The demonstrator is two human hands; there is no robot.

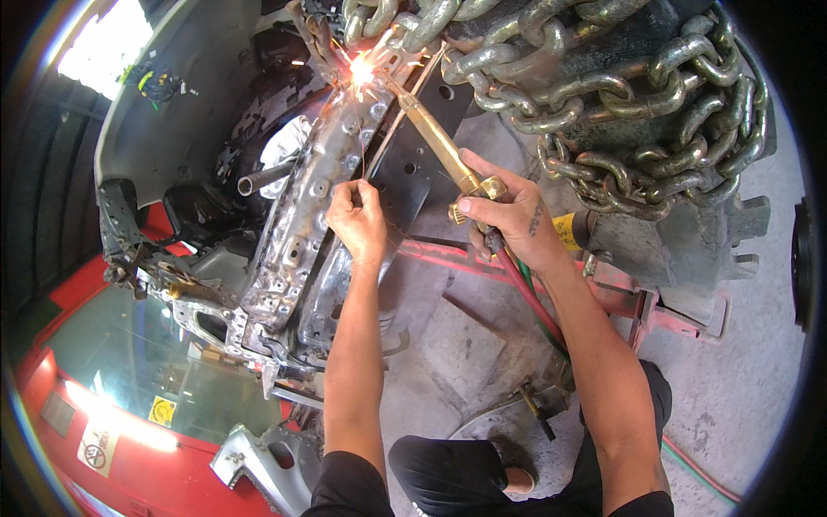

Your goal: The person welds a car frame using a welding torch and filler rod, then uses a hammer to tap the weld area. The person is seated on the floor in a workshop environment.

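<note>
My right hand is wrapped round the valve end of a brass gas welding torch, with red and green hoses trailing down from it. The torch's tip points up and left at a bright, sparking flame on the far end of a bare metal car-body rail. Beside that rail, my left hand is closed in a pinch on a thin filler wire, which runs up toward the glow. Glare hides the metal right at the flame.
Heavy chains hang at the far right, close to the torch. A pink-red metal frame stands beyond my right forearm. At left are a grey body panel and a red car with a windshield. A silver metal part lies lower left.
</note>
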